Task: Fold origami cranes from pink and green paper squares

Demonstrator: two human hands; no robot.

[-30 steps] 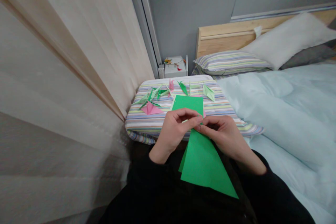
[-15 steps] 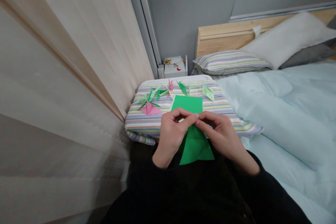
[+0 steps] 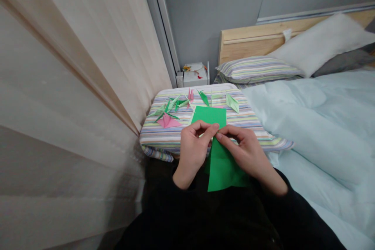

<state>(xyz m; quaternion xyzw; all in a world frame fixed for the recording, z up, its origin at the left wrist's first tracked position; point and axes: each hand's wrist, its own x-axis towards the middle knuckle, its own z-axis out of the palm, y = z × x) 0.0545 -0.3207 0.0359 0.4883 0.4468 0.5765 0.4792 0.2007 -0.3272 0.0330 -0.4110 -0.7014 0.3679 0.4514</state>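
Observation:
Between my hands hangs a green sheet of origami paper (image 3: 224, 170), pinched at its upper end and spreading toward my lap. My left hand (image 3: 195, 150) is closed, thumb and forefinger pressed together on the paper's top. Right beside it, my right hand (image 3: 244, 146) pinches the same spot, fingertips nearly touching the left ones. Part of the sheet is hidden behind the fingers. Just beyond my hands, flat green paper (image 3: 211, 114) lies on the striped cloth.
A small table with a striped cloth (image 3: 158, 136) stands before me. On it lie several folded paper cranes, among them a pink one (image 3: 168, 121) and a pale green folded piece (image 3: 232, 103). A curtain (image 3: 88, 47) hangs left; a bed with a pale blue quilt (image 3: 322, 125) is right.
The lower end of the held sheet has swung to the right and slightly toward me. My left fingertips have shifted a little left, and both hands still pinch the paper.

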